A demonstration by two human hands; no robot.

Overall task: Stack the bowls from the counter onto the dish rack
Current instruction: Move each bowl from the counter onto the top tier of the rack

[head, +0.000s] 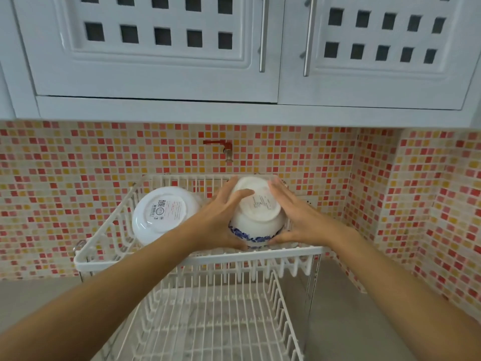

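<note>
A white two-tier wire dish rack point(197, 259) stands against the tiled wall. On its upper tier a plain white bowl point(162, 213) lies upside down at the left, a printed label on its base. To its right sits an upside-down white bowl with a blue pattern round the rim point(256, 214). My left hand point(223, 220) grips that bowl's left side, thumb near the rim. My right hand point(296, 217) presses flat against its right side. Whether another bowl lies under it is hidden.
The rack's lower tier point(208, 321) holds nothing in view. Grey counter point(346, 321) runs to the right of the rack and to its left. White cupboard doors point(161, 48) hang overhead. A small red tap point(221, 147) juts from the mosaic wall behind the rack.
</note>
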